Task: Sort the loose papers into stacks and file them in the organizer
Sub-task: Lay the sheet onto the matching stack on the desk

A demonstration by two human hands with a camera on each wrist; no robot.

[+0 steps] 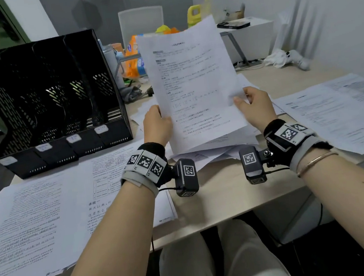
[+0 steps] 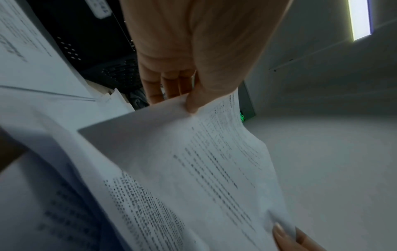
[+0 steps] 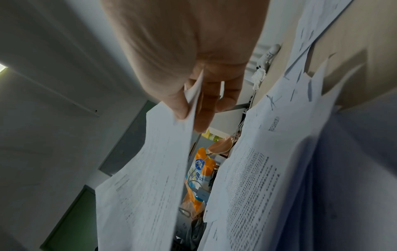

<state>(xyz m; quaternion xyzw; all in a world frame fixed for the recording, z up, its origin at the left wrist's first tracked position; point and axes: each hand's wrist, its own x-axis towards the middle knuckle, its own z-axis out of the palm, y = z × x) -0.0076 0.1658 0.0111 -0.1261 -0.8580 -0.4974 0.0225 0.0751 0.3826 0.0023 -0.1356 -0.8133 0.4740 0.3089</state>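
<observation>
Spreading across the pale wooden bench (image 1: 224,192) are printed white sheets in 3 groups: a wide stack at the left (image 1: 48,211), a second stack at the right (image 1: 338,114), and a loose, skewed heap in the middle (image 1: 212,148). The 2 outer stacks look like sorted piles, kept apart so the kinds do not mix. At the back left stands the black perforated-metal organizer (image 1: 50,101), its 4 labelled slots facing the person and seemingly empty, so filing looks not yet begun. Raised above the middle heap is 1 white printed sheet (image 1: 195,83), held nearly upright with its text facing the head camera, probably to be read before a stack is chosen. The left hand (image 1: 156,125) pinches its left edge, thumb (image 2: 191,101) on the printed face and fingers behind; the right hand (image 1: 256,108) pinches the right edge likewise. 2 grips well apart keep the limp paper flat.
</observation>
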